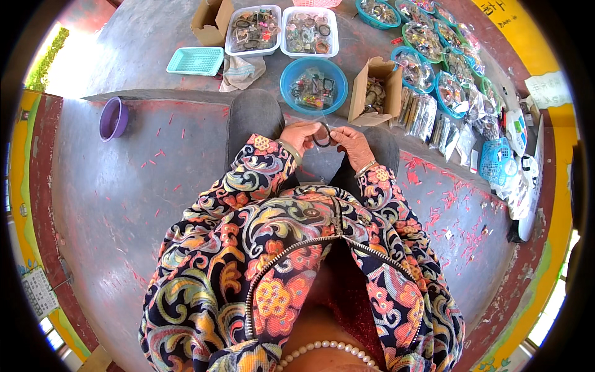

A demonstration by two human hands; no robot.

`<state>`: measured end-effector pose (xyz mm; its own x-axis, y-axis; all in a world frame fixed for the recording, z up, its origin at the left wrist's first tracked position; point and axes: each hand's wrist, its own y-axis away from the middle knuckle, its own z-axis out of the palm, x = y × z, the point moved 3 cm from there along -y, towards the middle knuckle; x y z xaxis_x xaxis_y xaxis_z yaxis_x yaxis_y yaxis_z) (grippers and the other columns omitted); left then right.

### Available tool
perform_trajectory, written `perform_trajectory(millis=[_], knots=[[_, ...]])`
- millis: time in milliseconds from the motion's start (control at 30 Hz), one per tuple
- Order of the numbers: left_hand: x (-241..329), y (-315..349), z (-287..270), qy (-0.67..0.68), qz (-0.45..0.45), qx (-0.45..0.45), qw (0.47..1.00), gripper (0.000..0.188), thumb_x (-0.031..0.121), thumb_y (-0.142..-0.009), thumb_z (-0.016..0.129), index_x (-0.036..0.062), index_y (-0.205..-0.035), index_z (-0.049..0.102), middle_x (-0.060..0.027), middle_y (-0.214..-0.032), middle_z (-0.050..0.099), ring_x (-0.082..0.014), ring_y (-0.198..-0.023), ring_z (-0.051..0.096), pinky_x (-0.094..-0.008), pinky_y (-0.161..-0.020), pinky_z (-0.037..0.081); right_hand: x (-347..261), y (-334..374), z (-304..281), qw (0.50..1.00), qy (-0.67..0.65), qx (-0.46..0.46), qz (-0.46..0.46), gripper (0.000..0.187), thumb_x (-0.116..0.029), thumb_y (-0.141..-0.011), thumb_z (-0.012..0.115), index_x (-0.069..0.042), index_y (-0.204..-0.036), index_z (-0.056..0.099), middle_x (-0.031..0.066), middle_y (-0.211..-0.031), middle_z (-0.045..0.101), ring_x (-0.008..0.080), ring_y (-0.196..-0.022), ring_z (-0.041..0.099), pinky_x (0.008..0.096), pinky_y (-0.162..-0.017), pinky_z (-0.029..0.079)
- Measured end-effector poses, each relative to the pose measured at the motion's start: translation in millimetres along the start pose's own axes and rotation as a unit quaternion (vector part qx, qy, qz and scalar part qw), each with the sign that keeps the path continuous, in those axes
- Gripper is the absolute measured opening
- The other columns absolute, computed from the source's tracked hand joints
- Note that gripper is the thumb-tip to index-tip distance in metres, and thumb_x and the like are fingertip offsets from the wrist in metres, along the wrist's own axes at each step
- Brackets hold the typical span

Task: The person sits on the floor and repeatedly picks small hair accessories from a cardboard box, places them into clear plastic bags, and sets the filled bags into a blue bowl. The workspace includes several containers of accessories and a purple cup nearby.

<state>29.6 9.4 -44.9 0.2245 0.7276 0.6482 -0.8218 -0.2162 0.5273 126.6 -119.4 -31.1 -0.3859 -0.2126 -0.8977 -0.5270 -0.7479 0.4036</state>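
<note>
Just beyond my knees, both hands are close together with the fingers pinched. A black ring-shaped band, like a hair tie, is between them. My right hand grips the band at its right side. My left hand pinches a small clear plastic bag that shows around the band. Whether the band is fully inside the bag I cannot tell. Past my hands stands a blue basin with bagged small items in it. Right of it is an open cardboard box holding dark, brownish pieces.
Two white trays of ring-shaped items stand at the back, beside a cardboard box, a turquoise tray and a cloth. A purple basin is at left. Several filled baskets and plastic packets crowd the right.
</note>
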Motion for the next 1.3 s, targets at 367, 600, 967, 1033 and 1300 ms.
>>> perform_trajectory(millis=[367, 600, 967, 1033, 1300], knots=[[-13.2, -9.3, 1.9, 0.018, -0.018, -0.02, 0.999, 0.018, 0.014, -0.076, 0.059, 0.0022, -0.09, 0.057, -0.0042, -0.079, 0.059, -0.0118, -0.07, 0.057, -0.0188, -0.058, 0.046, 4.1, -1.4, -4.0, 0.999, -0.031, 0.032, -0.021, 0.015, -0.017, -0.073, 0.063, -0.003, -0.079, 0.06, -0.0011, -0.067, 0.056, 0.0055, -0.059, 0.046, 0.0189, -0.053, 0.035], [-10.9, -5.5, 9.4, 0.015, -0.02, -0.016, 1.0, 0.02, 0.011, -0.077, 0.058, -0.0039, -0.09, 0.054, -0.0097, -0.082, 0.059, -0.0169, -0.075, 0.059, -0.0244, -0.067, 0.05, 3.7, 0.9, -5.5, 0.996, -0.017, 0.087, -0.032, 0.017, -0.02, -0.072, 0.064, -0.004, -0.077, 0.062, -0.0015, -0.066, 0.056, 0.0055, -0.058, 0.047, 0.019, -0.052, 0.035], [-8.7, -5.0, 6.8, 0.009, -0.01, 0.002, 1.0, 0.019, 0.016, -0.079, 0.056, 0.0006, -0.09, 0.055, -0.0071, -0.081, 0.059, -0.0148, -0.073, 0.059, -0.0242, -0.065, 0.049, 0.2, 2.4, -3.1, 0.998, -0.034, 0.052, -0.009, 0.017, -0.018, -0.073, 0.063, -0.003, -0.081, 0.06, -0.0008, -0.066, 0.056, 0.0066, -0.059, 0.049, 0.0181, -0.052, 0.035], [-8.7, -5.1, 5.8, 0.013, -0.005, 0.001, 1.0, 0.02, 0.018, -0.08, 0.055, 0.0015, -0.091, 0.055, -0.0062, -0.082, 0.059, -0.0143, -0.073, 0.058, -0.0236, -0.064, 0.049, 2.6, 0.9, -4.9, 0.999, -0.025, 0.032, -0.001, 0.015, -0.016, -0.073, 0.062, -0.003, -0.081, 0.059, -0.0008, -0.066, 0.055, 0.0068, -0.06, 0.049, 0.0182, -0.051, 0.035], [-22.8, -14.5, -11.7, 0.011, 0.017, 0.104, 0.994, 0.028, 0.026, -0.08, 0.054, 0.0039, -0.098, 0.051, -0.0047, -0.09, 0.055, -0.014, -0.083, 0.052, -0.0267, -0.065, 0.045, -4.4, -22.1, -5.9, 0.995, -0.02, 0.095, 0.026, 0.011, -0.016, -0.075, 0.06, -0.005, -0.077, 0.056, -0.0021, -0.062, 0.051, 0.0051, -0.054, 0.046, 0.0165, -0.046, 0.034]])
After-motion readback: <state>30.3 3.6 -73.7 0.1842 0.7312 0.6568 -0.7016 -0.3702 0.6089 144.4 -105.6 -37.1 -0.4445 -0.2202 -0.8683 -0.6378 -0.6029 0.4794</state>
